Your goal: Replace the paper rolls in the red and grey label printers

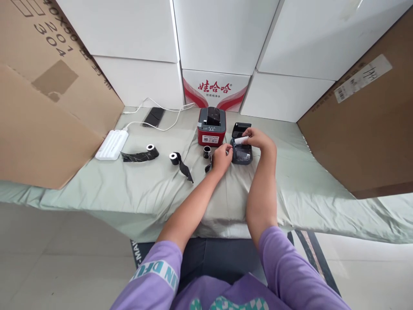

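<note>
A small dark portable label printer (242, 156) lies on the cloth with its lid (241, 129) raised at the back. My right hand (260, 141) is closed on a small white paper roll (241, 140), held at the printer's opening from the right. At the printer's left edge my left hand (222, 158) is closed, thumb and fingertips against its side. Just left of that hand stands a small roll with a black strip (207, 151), partly hidden by it. Two more black-backed paper rolls lie further left: one roll (174, 158) with a loose tail, another roll (151, 149) partly unrolled.
A red and black printer (211, 129) stands behind my hands. On the left are a white power bank (112, 145), a white cable (167, 128) and a black phone (154, 116). Cardboard boxes (41, 116) (364, 116) flank the cloth-covered table (142, 193); white boxes (213, 34) line the back.
</note>
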A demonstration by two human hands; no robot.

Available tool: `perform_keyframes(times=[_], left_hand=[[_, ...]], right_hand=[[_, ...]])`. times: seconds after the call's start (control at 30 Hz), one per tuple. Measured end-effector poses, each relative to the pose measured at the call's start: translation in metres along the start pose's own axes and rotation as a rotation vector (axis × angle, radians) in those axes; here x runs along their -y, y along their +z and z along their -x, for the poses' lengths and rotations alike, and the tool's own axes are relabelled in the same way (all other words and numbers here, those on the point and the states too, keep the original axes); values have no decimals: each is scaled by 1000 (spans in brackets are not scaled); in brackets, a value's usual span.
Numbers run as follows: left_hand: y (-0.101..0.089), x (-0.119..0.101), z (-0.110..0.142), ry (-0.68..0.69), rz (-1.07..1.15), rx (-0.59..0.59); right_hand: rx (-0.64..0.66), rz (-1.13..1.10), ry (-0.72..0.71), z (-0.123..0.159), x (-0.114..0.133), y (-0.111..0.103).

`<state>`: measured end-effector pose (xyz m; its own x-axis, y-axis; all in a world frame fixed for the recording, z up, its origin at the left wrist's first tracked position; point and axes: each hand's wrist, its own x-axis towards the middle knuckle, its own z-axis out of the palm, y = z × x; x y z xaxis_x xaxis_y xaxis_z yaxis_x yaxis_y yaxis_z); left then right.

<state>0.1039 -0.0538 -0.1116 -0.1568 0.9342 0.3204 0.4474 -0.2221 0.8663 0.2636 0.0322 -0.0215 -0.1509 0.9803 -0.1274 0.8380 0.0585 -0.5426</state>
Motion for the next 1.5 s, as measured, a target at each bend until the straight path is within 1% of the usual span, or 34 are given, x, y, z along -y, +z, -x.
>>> perform_keyframes(times=[0.2,0.37,0.6,0.67,0.8,0.83,0.9,1.07,1.13,1.23,1.27,1.33,1.37,1.43,1.47,1.5], left_hand=[[0,1,0,-3,-9,-3],[1,0,-1,-17,-4,3],[1,1,-1,-20,7,2],[1,2,-1,-19,6,6],[1,2,-1,-27,-3,24],[1,2,-1,-29,-7,27],[1,1,-1,-34,-12,29],[3,2,1,-21,2,12],[4,3,1,-11,13,6],[4,2,1,4,13,10],[4,2,1,17,7,8],[3,1,2,62,-7,-7],[2,0,2,97,-10,-14],[1,-1,2,175,-8,-14],[1,-1,3,208,-9,-3],[1,-1,3,232,-14,14]], right_hand=[[13,-16,37,4,1,-5],[17,-10,35,2,3,-2],[102,15,104,-3,1,7],[96,51,100,-3,4,8],[76,193,79,-2,13,8],[59,195,62,-2,14,8],[-34,137,12,-2,15,8],[-430,29,-59,-4,7,9],[-490,-23,-109,-5,4,10],[-448,-89,-167,-2,6,6],[-427,-89,-158,0,8,4],[-359,-55,-97,6,14,-3],[-297,-31,-58,10,17,-6],[-125,9,26,15,20,-11],[-45,24,62,16,20,-13],[8,39,90,17,18,-13]])
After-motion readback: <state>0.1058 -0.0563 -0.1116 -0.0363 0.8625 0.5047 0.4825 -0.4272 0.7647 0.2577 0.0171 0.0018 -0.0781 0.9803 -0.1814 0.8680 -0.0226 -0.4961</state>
